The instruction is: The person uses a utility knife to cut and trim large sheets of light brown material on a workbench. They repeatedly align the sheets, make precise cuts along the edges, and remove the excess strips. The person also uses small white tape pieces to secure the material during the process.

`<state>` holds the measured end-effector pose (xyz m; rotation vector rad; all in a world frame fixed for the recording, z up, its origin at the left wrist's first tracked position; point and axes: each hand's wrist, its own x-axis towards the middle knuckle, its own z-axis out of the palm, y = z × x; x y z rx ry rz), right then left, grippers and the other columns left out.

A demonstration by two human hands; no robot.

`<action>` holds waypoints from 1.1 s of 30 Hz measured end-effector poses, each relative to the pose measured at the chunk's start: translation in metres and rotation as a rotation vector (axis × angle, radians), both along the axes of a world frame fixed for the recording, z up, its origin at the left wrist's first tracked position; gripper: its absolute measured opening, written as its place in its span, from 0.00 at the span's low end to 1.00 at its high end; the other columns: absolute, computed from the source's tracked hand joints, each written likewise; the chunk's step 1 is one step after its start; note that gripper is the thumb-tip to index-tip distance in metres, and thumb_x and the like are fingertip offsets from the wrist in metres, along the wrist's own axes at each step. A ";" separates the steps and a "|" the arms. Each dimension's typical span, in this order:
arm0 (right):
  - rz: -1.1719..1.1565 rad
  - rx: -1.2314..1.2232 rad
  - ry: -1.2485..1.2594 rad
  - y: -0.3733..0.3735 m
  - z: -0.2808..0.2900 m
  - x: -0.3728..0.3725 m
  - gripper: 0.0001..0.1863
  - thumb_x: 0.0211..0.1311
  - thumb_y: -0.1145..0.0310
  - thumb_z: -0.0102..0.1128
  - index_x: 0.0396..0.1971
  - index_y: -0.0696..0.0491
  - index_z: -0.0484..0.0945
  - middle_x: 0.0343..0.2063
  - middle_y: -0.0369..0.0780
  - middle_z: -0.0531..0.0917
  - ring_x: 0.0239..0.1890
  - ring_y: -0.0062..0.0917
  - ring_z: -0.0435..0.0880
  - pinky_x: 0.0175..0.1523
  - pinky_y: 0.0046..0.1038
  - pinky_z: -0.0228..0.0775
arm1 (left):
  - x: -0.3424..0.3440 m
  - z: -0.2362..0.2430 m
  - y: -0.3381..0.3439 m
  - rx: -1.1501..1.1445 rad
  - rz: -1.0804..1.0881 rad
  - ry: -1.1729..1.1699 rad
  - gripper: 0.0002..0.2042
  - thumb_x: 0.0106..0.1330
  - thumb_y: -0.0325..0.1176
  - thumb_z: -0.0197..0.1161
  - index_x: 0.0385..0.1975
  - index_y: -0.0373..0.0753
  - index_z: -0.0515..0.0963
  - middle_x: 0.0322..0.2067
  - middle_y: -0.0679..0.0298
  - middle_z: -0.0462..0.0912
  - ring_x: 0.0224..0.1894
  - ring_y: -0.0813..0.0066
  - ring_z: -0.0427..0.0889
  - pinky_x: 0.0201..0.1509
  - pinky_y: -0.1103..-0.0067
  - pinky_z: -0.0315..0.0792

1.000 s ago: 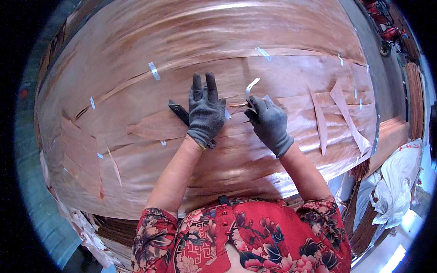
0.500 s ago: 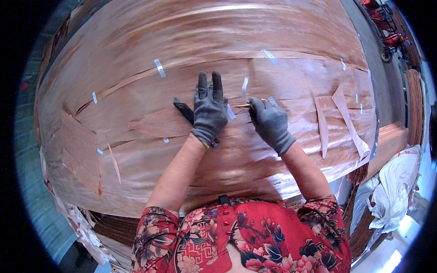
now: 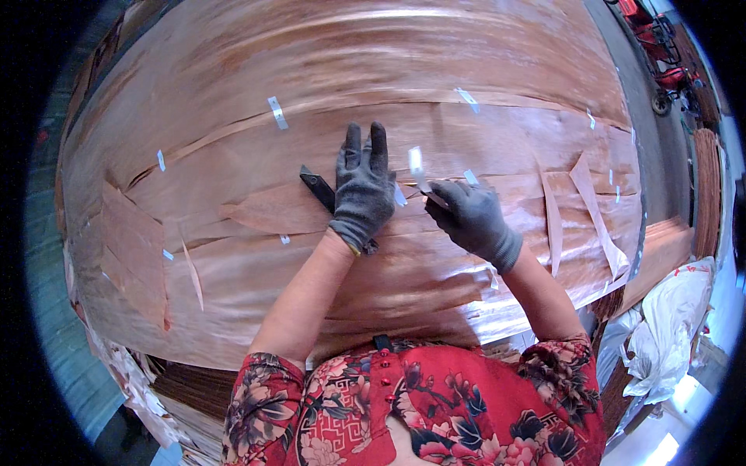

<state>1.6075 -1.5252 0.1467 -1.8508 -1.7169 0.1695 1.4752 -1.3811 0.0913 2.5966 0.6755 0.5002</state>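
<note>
A broad reddish-brown wood veneer sheet [image 3: 256,58] lies before me, with seams and short pieces of white tape [image 3: 277,113]. My left hand [image 3: 364,190], in a grey glove, presses palm down on it. Two fingers stretch forward, and the others fold under around a black flat-handled tool [image 3: 317,189], which sticks out on the left; its other end is hidden. My right hand [image 3: 472,221], gloved too, is closed in a pinch just to the right. A white tape strip [image 3: 416,160], blurred, rises from its fingertips. Another tape piece [image 3: 400,194] lies between the hands.
Loose veneer offcuts lie on the sheet: a wide piece [image 3: 134,252] at left, narrow strips [image 3: 597,211] at right. Beyond the right edge are stacked veneer [image 3: 705,194], a white plastic sack [image 3: 670,314] and a red wheeled machine [image 3: 670,74].
My right hand has drawn slightly right and nearer to me, and the white strip has come down to its fingertips. My left hand stays pressed on the sheet.
</note>
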 end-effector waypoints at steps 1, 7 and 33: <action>-0.034 -0.013 0.106 -0.002 0.005 -0.001 0.13 0.52 0.69 0.62 0.39 0.53 0.74 0.28 0.43 0.80 0.27 0.37 0.80 0.32 0.34 0.71 | 0.000 0.000 0.000 -0.009 0.007 0.004 0.38 0.57 0.30 0.56 0.67 0.35 0.45 0.66 0.49 0.51 0.68 0.46 0.47 0.68 0.61 0.44; -0.155 -0.011 0.762 -0.004 0.014 -0.003 0.15 0.52 0.76 0.63 0.41 0.57 0.74 0.29 0.39 0.81 0.27 0.22 0.79 0.32 0.24 0.70 | -0.002 0.000 0.000 -0.024 0.042 0.002 0.38 0.56 0.29 0.56 0.67 0.36 0.44 0.65 0.44 0.50 0.68 0.47 0.47 0.68 0.63 0.45; -0.396 -0.033 0.425 0.009 -0.017 -0.003 0.12 0.52 0.72 0.60 0.37 0.56 0.73 0.31 0.47 0.81 0.31 0.41 0.81 0.33 0.34 0.72 | -0.001 0.003 0.003 -0.061 0.027 0.030 0.38 0.54 0.28 0.58 0.66 0.33 0.49 0.65 0.50 0.53 0.67 0.47 0.49 0.69 0.64 0.46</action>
